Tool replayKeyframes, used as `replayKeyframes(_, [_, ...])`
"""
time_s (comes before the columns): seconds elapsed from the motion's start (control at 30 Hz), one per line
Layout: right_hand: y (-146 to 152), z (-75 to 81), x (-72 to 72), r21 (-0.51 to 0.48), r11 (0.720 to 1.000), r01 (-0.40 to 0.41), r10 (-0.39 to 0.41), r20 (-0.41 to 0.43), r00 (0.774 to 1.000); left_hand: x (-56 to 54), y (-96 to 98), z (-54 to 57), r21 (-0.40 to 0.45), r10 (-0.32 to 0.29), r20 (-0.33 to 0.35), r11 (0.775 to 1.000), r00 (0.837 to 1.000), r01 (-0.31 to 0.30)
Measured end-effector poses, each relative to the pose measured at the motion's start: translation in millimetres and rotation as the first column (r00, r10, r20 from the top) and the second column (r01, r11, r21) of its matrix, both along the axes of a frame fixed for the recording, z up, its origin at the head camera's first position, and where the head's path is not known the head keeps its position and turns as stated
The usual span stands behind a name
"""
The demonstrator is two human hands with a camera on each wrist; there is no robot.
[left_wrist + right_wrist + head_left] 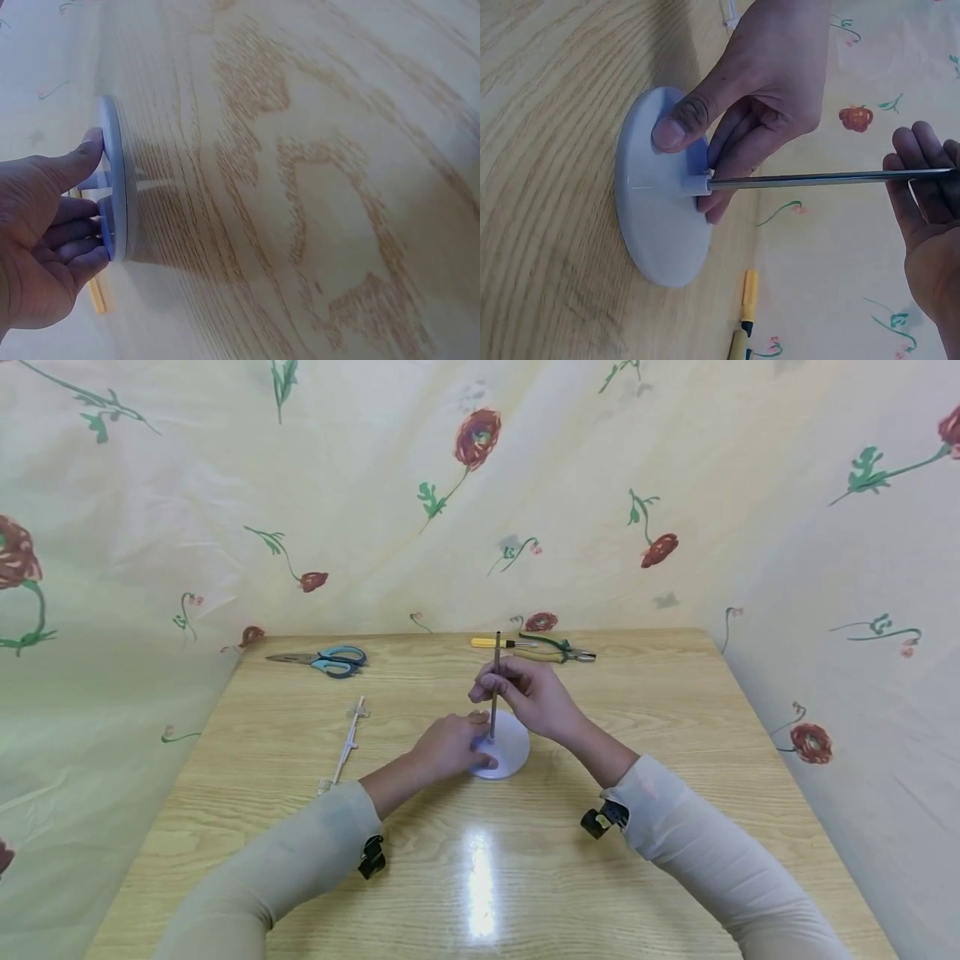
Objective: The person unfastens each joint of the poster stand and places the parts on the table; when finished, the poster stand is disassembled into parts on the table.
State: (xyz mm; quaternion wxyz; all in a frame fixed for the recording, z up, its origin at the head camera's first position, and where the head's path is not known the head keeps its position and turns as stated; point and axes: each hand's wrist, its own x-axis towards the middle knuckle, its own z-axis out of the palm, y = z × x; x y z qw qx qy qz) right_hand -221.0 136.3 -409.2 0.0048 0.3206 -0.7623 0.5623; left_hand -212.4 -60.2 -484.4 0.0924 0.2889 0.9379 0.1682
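Observation:
A white round base [514,748] lies flat on the wooden table, with a thin metal rod [802,181] standing upright from the short socket at its middle. My left hand [447,746] holds the base down. In the right wrist view its thumb lies on the top face while the bent fingers reach behind the socket. Higher up, my right hand [538,695] holds the rod between thumb and fingers. The right wrist view shows the rod crossing those fingers, with the thumb hard to make out.
Blue-handled scissors [337,661] lie at the back left. A thin white rod with clear end pieces [348,747] rests left of the base. Behind my right hand are a yellow-handled screwdriver [483,643] and pliers [555,652]. Floral cloth [375,510] hangs around the table.

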Motion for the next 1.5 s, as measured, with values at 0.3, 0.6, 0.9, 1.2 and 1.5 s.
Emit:
replayKeyframes(0.3, [-1.5, -2.5, -0.8, -0.061, 0.998, -0.026, 0.028, 0.030, 0.999, -1.5, 2.9, -0.8, -0.004, 0.000, 0.027, 1.000, 1.000, 0.000])
replayKeyframes(0.6, [-8.8, -3.5, 1.3, -0.113, 0.993, 0.028, -0.022, 0.049, 0.999, -20.8, 1.0, -29.6, -0.054, -0.036, -0.019, 0.998, 0.999, 0.035])
replayKeyframes(0.9, [-11.8, -5.5, -1.5, -0.126, 0.992, 0.007, -0.005, 0.016, 1.000, -32.3, -3.3, -52.0, -0.024, -0.020, 0.010, 0.999, 1.000, 0.021])
replayKeyframes(1.2, [-10.8, -8.6, -6.9, -0.134, 0.991, -0.013, 0.019, 0.047, 0.999, -32.8, -3.5, -53.1, -0.009, -0.045, -0.013, 0.999, 0.999, 0.045])
replayKeyframes(1.5, [-9.2, -5.3, -2.1, -0.146, 0.989, 0.005, 0.001, 0.043, 0.999, -5.6, 1.2, 0.6, -0.031, -0.025, 0.028, 0.999, 0.999, 0.025])
